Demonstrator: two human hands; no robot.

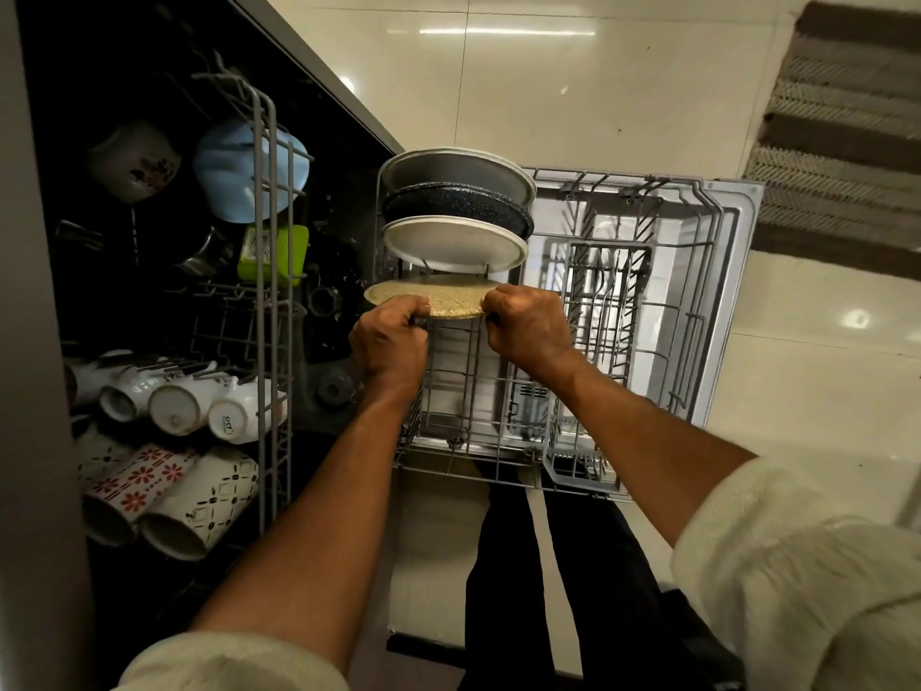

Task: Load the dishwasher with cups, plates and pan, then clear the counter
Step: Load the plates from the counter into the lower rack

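Both my hands hold a plate over the pulled-out lower rack.

My forearms reach forward out of cream sleeves; my left hand [391, 341] and right hand [529, 327] curl knuckles-up, fingers pinching opposite edges of the speckled beige round plate [451, 299], held nearly flat at the near end of the grey wire lower rack [648, 311]. Just beyond stand a white plate [456, 244], a dark speckled plate [458, 204] and a grey metal plate [451, 169]. Patterned ceramic mugs [169, 491] lie in the upper rack at my left.
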